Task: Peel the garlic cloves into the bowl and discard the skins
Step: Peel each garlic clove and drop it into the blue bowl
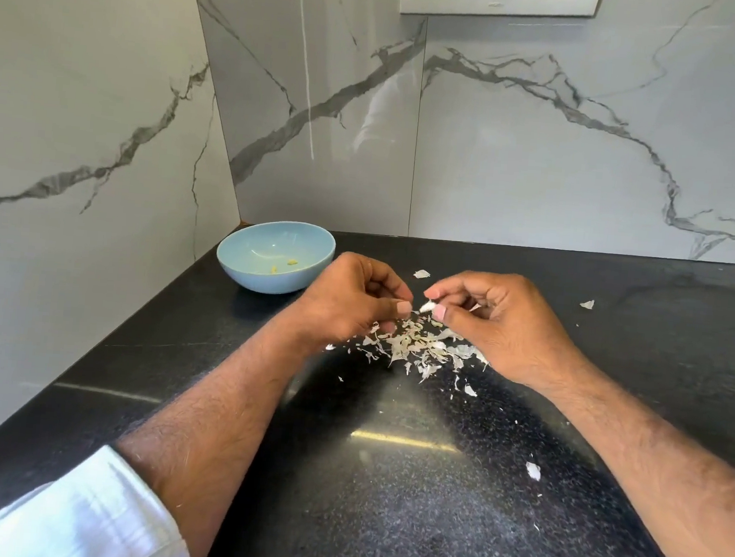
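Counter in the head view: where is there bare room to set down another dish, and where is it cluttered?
The black counter is bare on the far right, beyond the right hand, apart from a stray skin flake. The near left edge below the blue bowl is also bare. It is crowded in the middle: the skin pile lies under both hands, left hand beside the bowl.

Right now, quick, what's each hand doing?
Left hand: fingers curled, pinching one end of the garlic clove.
Right hand: fingers curled, pinching the clove's other end.

A white sleeve (82,515) is rolled up the left arm; the right forearm is bare.
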`<state>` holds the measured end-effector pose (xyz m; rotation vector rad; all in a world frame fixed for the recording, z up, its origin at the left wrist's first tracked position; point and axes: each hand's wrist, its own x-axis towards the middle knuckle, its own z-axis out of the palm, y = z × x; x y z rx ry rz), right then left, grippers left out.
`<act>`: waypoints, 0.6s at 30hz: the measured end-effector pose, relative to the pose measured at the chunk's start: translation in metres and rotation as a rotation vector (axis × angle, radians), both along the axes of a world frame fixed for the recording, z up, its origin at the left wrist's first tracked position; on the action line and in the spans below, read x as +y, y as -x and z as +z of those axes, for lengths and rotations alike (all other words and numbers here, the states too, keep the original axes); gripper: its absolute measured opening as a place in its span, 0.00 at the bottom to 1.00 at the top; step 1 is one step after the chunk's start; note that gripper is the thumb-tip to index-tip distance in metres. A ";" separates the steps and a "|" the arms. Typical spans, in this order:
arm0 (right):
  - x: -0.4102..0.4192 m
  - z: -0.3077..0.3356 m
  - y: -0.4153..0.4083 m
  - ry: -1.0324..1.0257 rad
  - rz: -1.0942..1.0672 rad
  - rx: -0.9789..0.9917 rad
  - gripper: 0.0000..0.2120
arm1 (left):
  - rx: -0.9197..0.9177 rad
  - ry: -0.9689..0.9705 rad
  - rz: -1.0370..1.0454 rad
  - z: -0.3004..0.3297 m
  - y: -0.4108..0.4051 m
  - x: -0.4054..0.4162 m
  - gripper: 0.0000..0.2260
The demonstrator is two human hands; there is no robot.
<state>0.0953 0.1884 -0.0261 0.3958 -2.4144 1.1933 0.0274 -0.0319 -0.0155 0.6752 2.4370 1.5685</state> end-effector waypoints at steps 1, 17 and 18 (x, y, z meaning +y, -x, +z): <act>-0.005 -0.001 -0.003 -0.035 0.030 -0.013 0.08 | 0.037 0.029 0.039 0.003 0.001 -0.008 0.06; -0.067 0.004 -0.020 -0.405 0.126 0.033 0.10 | 0.180 0.036 0.177 0.007 0.012 -0.043 0.10; -0.069 -0.002 -0.021 -0.458 0.138 -0.026 0.13 | 0.181 0.036 0.178 0.008 0.012 -0.043 0.10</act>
